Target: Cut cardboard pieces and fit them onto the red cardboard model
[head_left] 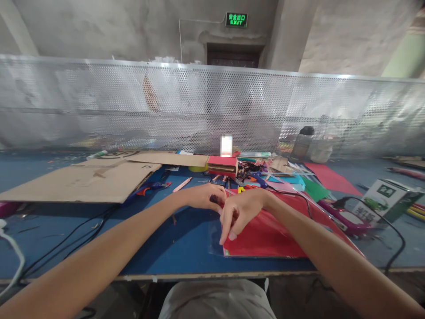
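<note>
Sheets of red paper [265,241] lie in a clear plastic sleeve [215,248] at the table's front edge, right of the middle. Over the sleeve's left side is my right hand [244,210], its fingers curled and pointing down at the red edge. Whether it pinches the plastic is unclear. My left hand [206,196] is just behind and left of it, closed, with the fingertips partly hidden by the right hand. A small dark patch shows between its thumb and fingers; I cannot make out what it is.
Flat cardboard [99,173] covers the left of the blue table [142,239]. Behind my hands are a red-covered box [222,166] and a blue glue gun [259,179]. On the right are a purple power strip [345,217], a carton [381,201] and a bottle [302,144].
</note>
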A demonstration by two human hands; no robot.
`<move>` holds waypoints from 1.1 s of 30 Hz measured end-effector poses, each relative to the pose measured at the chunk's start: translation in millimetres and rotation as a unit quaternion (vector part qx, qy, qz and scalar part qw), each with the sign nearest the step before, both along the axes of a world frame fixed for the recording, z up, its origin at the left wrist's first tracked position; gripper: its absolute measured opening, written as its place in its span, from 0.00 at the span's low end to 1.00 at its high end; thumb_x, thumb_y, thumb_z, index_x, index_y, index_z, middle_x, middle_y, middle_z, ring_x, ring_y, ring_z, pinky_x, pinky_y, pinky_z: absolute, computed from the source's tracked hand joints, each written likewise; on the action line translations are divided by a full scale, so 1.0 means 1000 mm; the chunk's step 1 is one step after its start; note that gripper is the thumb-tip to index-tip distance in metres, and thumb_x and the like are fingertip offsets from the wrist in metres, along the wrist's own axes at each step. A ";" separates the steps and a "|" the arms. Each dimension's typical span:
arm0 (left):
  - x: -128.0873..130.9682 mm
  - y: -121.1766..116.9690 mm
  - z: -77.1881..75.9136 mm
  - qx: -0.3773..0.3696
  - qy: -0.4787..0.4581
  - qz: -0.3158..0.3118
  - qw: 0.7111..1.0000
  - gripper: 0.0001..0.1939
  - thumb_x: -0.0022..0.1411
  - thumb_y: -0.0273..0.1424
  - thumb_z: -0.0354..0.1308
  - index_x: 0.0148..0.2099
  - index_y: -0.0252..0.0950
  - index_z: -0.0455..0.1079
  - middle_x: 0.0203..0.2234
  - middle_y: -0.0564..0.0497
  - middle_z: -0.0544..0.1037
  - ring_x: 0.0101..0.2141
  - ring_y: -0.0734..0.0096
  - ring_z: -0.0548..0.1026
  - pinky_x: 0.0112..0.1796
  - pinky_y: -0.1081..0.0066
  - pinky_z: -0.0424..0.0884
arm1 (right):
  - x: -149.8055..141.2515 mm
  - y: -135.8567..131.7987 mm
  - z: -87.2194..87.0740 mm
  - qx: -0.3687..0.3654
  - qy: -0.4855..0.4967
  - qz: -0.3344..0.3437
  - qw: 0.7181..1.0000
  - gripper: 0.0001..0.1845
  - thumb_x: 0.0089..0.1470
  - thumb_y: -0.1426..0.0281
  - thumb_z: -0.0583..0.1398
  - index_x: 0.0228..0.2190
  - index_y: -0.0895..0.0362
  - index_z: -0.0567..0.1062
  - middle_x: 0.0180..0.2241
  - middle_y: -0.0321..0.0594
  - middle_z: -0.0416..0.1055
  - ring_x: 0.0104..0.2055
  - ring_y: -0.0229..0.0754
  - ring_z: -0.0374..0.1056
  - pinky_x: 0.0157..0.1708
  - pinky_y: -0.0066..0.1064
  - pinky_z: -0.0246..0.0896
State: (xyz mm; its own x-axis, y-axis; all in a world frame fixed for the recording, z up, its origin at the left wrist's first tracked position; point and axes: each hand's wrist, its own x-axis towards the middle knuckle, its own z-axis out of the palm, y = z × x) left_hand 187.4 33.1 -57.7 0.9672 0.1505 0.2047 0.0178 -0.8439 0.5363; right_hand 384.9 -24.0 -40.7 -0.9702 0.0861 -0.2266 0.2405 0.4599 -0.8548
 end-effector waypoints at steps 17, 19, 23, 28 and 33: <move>-0.001 0.000 -0.002 0.020 -0.012 -0.019 1.000 0.12 0.69 0.37 0.60 0.44 0.35 0.80 0.41 0.43 0.77 0.40 0.66 0.76 0.42 0.70 0.71 | -0.005 -0.005 0.013 0.090 0.066 -0.013 0.994 0.18 0.56 0.56 0.68 0.31 0.60 0.82 0.31 0.39 0.75 0.33 0.35 0.69 0.36 0.25 0.61; -0.001 0.001 -0.004 0.022 -0.037 -0.026 0.999 0.13 0.69 0.37 0.59 0.43 0.34 0.80 0.42 0.41 0.78 0.42 0.63 0.77 0.44 0.69 0.72 | 0.001 -0.004 0.020 0.133 0.126 -0.037 0.982 0.18 0.58 0.56 0.66 0.29 0.59 0.82 0.32 0.39 0.73 0.34 0.36 0.68 0.38 0.27 0.62; 0.001 0.000 -0.007 0.030 -0.106 -0.017 0.994 0.14 0.70 0.38 0.58 0.41 0.36 0.81 0.42 0.41 0.80 0.46 0.60 0.78 0.46 0.68 0.72 | 0.013 -0.004 0.026 0.161 0.187 -0.078 0.966 0.15 0.61 0.60 0.64 0.29 0.58 0.81 0.34 0.40 0.70 0.35 0.37 0.67 0.38 0.29 0.64; 0.002 -0.005 -0.005 0.050 -0.092 -0.004 0.994 0.14 0.69 0.39 0.59 0.38 0.37 0.81 0.40 0.41 0.82 0.43 0.61 0.80 0.44 0.68 0.74 | 0.009 -0.006 0.021 0.136 0.168 -0.095 0.972 0.11 0.60 0.63 0.65 0.29 0.57 0.81 0.34 0.38 0.70 0.35 0.35 0.68 0.37 0.29 0.64; 0.000 -0.008 -0.001 0.094 -0.094 -0.029 0.991 0.12 0.71 0.33 0.56 0.40 0.36 0.81 0.38 0.42 0.82 0.40 0.63 0.80 0.45 0.67 0.73 | 0.010 -0.011 0.036 0.160 0.138 -0.113 0.971 0.09 0.59 0.64 0.66 0.33 0.58 0.79 0.35 0.39 0.75 0.36 0.37 0.70 0.39 0.30 0.63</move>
